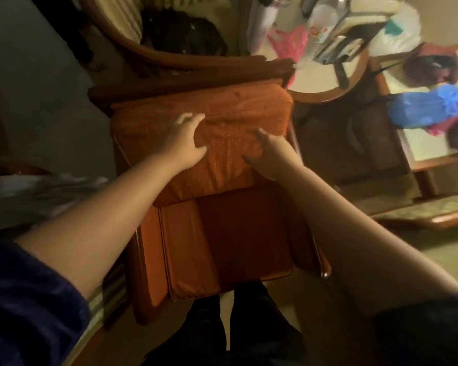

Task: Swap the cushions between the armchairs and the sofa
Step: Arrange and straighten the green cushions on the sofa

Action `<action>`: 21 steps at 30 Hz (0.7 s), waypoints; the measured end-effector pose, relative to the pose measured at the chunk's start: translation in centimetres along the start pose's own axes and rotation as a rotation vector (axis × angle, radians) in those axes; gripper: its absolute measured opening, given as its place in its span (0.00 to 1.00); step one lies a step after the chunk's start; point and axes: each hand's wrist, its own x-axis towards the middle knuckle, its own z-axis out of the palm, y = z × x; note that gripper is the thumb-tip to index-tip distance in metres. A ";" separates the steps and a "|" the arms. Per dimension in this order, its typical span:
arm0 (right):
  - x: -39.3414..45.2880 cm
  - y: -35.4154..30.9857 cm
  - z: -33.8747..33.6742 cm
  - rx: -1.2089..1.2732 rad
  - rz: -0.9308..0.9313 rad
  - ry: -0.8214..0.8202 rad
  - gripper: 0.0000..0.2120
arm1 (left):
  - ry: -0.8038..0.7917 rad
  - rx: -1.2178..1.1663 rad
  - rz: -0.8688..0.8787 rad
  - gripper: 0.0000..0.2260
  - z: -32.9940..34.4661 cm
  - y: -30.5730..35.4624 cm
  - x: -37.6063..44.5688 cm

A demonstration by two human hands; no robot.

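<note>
On the armchair (148,249), both hands grip an orange cushion (222,151) — right fingertips hidden, blurred.

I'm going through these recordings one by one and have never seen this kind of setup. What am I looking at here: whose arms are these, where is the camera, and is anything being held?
There is no machine here. One wide-angle camera sits on a person's head and looks forward and down, so the two bare arms reaching in from the bottom are the wearer's own.

In front of them stands a wooden armchair with an orange seat cushion. Leaning on its backrest is an orange back cushion. The left hand and the right hand both grasp a smaller patterned orange cushion lying against it.

To the right is a round side table crowded with blurred clutter, and a blue plastic bag farther right.
</note>
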 end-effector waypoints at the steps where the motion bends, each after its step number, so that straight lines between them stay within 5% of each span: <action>1: -2.7 0.2 -0.6 0.019 0.006 0.016 0.29 | -0.034 0.001 0.047 0.31 0.0 1.8 -1.4; 11: -32.1 6.9 -5.9 0.296 0.348 0.320 0.21 | -0.403 -0.027 0.504 0.21 2.9 23.0 -17.1; 21: -64.3 15.4 -0.8 0.438 0.801 0.681 0.20 | -0.815 -0.026 0.739 0.15 15.3 43.6 -33.9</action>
